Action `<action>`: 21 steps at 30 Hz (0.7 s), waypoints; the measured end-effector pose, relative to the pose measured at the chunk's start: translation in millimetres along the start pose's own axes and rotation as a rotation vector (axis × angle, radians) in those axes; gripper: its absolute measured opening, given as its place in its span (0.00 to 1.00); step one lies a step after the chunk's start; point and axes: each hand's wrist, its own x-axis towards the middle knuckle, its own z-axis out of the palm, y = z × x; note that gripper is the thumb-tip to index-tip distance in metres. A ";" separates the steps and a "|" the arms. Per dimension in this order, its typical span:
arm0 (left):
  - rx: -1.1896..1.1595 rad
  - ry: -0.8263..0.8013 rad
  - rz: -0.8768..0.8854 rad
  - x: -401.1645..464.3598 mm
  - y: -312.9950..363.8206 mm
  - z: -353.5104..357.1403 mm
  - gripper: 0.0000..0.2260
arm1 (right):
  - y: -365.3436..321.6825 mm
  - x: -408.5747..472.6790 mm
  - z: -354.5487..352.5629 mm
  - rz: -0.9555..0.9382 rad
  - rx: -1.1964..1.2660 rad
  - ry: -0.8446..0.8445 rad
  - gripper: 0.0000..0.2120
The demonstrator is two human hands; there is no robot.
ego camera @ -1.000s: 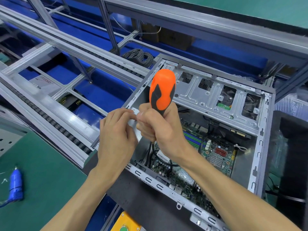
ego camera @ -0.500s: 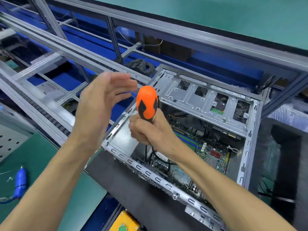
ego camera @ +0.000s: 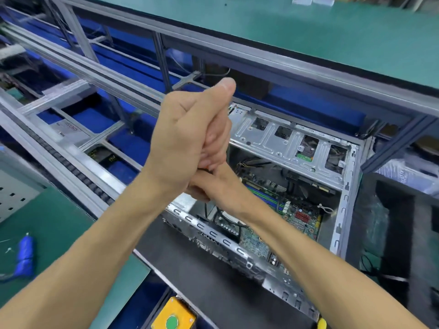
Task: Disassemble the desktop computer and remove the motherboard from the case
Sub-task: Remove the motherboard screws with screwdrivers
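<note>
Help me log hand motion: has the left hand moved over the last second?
Yes. The left hand left the computer case edge, swung up, and now wraps over the screwdriver handle above the right hand.

Bare stamped metal case [ego camera: 280,136], matt green mat [ego camera: 59,217], blue plastic tool [ego camera: 25,256]

left hand [ego camera: 183,141]: now clasped over the screwdriver handle, hiding it; earlier open at 10 o'clock
right hand [ego camera: 211,186]: lower on handle
</note>
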 end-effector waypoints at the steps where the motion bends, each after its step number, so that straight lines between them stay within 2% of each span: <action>1: 0.007 0.040 0.020 -1.8 0.2 2.3 0.27 | 1.3 -0.9 -0.3 -0.015 -0.018 0.006 0.12; 5: 0.074 0.240 0.098 -2.3 -0.8 8.3 0.27 | 4.4 -3.9 -5.2 -0.025 -0.089 0.020 0.15; 6: 0.103 0.303 0.120 -2.4 -2.2 8.6 0.27 | 4.6 -4.9 -6.1 -0.021 -0.073 0.022 0.14; 8: 0.172 0.407 0.164 -3.6 -5.3 8.6 0.26 | 8.1 -8.0 -7.9 -0.088 -0.084 0.040 0.05; 10: 0.239 0.437 0.189 -6.5 -8.3 6.9 0.25 | 16.7 -11.5 -8.3 -0.174 -0.112 0.110 0.12; 12: 0.266 0.368 0.177 -9.0 -9.3 3.2 0.19 | 23.2 -14.8 -9.4 -0.241 -0.094 0.206 0.11; 15: 0.280 0.169 0.106 -11.5 -8.1 -4.4 0.09 | 24.6 -15.2 -15.7 -0.262 -0.010 0.307 0.06; 17: 0.327 0.063 0.052 -15.7 -9.4 -11.0 0.12 | 23.6 -14.2 -23.0 -0.219 0.025 0.300 0.03; 19: 0.440 -0.020 0.050 -19.3 -11.1 -21.4 0.14 | 23.8 -14.3 -29.3 -0.164 0.022 0.253 0.06; 21: 0.582 -0.032 0.112 -18.8 -10.0 -32.8 0.13 | 25.7 -15.4 -30.2 -0.129 -0.005 0.205 0.11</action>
